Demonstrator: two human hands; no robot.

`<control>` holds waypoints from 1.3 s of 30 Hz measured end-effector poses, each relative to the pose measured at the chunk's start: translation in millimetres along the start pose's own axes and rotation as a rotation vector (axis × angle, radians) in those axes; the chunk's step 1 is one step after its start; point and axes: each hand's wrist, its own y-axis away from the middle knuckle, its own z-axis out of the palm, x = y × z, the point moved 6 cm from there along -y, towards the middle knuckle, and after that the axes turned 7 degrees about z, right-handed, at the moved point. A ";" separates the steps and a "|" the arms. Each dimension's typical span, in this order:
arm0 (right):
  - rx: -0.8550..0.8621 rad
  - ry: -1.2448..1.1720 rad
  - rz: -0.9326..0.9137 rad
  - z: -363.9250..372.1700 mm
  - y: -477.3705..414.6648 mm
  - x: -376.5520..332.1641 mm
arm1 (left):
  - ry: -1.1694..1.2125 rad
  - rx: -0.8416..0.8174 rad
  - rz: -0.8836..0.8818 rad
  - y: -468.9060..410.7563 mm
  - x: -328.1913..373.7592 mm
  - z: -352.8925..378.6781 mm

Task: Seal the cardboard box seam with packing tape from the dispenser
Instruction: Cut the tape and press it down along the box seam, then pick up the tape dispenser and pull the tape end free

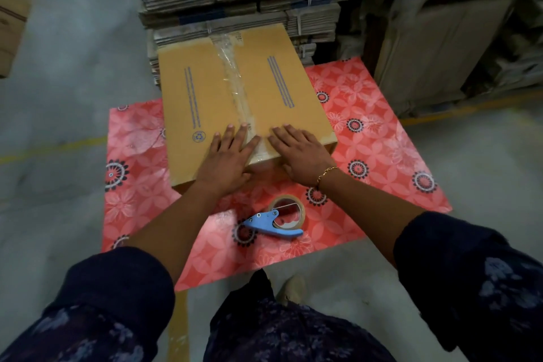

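The box (pixel 235 97) sits on the desk (pixel 382 156), which is covered in a red flowered sheet, and everything here is placed from the box. Its seam (pixel 235 82) runs lengthwise down the middle of the top, from the far edge toward the person, and a strip of clear tape (pixel 227 59) already lies along it, a little wrinkled at the far end.

Both hands rest at the box's near edge, palms down, fingers spread flat, gripping nothing. The left hand (pixel 227 156) lies just left of the seam; the right hand (pixel 296 153), with a gold bracelet (pixel 326 172) at the wrist, lies just right of it. The near end of the tape runs between them, so the likely step is pressing that end down over the near edge.

The dispenser (pixel 279 220), blue-handled with a roll of clear tape, lies on the desk nearer the person than the box, between the forearms and untouched. The right hand looks slightly nearer to it.

Printed on the box top are two pairs of blue lines parallel to the seam and a blue recycling mark near the left hand. No brand name or words can be read.
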 end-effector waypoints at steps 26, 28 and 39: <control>-0.187 -0.210 -0.048 89.2 108.6 -42.5 | 0.523 0.538 -0.405 163.0 24.9 18.6; -0.125 -0.351 -0.054 76.8 111.7 -36.5 | 0.691 0.561 -0.458 163.5 27.4 16.6; -0.304 -1.487 0.219 -21.4 122.9 -15.3 | 1.650 0.557 -0.723 135.6 49.1 -22.1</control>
